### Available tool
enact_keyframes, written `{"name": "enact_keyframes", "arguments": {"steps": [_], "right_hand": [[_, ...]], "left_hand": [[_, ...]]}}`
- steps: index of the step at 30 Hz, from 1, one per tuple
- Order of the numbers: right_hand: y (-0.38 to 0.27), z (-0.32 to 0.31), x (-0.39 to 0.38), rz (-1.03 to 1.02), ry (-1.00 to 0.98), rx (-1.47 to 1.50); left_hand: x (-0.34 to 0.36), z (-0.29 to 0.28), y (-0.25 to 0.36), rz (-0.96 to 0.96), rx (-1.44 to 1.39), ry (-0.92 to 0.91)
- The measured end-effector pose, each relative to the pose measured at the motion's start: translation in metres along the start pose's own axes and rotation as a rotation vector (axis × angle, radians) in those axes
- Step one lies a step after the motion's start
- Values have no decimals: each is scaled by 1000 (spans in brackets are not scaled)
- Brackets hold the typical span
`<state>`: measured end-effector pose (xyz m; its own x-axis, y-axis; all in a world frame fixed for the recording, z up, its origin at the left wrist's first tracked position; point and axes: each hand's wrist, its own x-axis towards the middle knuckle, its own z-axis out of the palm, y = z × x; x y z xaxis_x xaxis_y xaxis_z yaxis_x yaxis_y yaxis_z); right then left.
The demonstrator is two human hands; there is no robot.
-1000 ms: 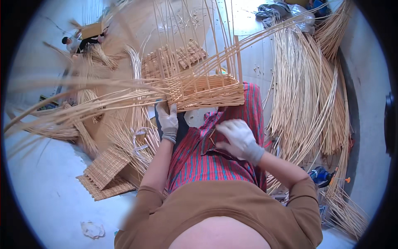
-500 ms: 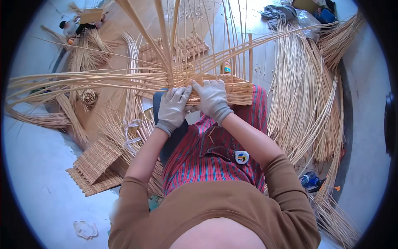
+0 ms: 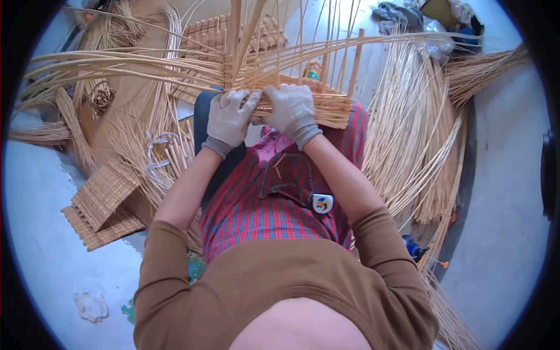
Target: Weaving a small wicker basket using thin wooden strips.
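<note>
A half-woven wicker basket (image 3: 326, 108) rests across my knees, with upright stakes (image 3: 357, 64) rising from it and long loose willow rods (image 3: 128, 64) trailing out to the left. My left hand (image 3: 230, 119), in a pale work glove, is closed on the basket's near edge at the left corner. Beside it my right hand (image 3: 290, 111), gloved the same way, is curled over the woven side, its knuckles up. The fingertips of both hands are partly hidden. Behind the weave, inside the basket, stands a small can with a coloured label (image 3: 314, 71).
Long rods lie in a broad bundle (image 3: 414, 134) on the right, with a darker bundle (image 3: 484, 76) beyond. Woven panels (image 3: 108, 195) lie on the floor at left, near tied sticks (image 3: 175, 151). A white tape measure (image 3: 322, 203) rests on my striped apron (image 3: 262, 224).
The whole view has shifted, so basket and hands appear higher and slightly left. My right fingers have curled more tightly over the weave; the left hand keeps its hold at the corner.
</note>
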<state>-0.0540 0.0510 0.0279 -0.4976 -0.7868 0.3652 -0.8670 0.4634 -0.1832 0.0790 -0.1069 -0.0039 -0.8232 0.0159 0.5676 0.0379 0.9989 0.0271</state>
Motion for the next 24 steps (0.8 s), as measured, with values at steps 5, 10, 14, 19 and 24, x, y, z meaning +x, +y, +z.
{"name": "enact_keyframes", "arguments": {"steps": [5, 10, 14, 19, 24], "right_hand": [[21, -50, -31, -78, 0, 245], [66, -75, -67, 97, -84, -48], [69, -55, -59, 98, -79, -200], [58, -45, -44, 235, -159, -201], [59, -51, -37, 302, -347, -221]], "left_hand": [[0, -30, 11, 27, -40, 112], [35, -20, 56, 83, -154, -106], [83, 11, 83, -55, 83, -384], [103, 25, 77, -93, 84, -578], [101, 29, 66, -99, -108, -574]]}}
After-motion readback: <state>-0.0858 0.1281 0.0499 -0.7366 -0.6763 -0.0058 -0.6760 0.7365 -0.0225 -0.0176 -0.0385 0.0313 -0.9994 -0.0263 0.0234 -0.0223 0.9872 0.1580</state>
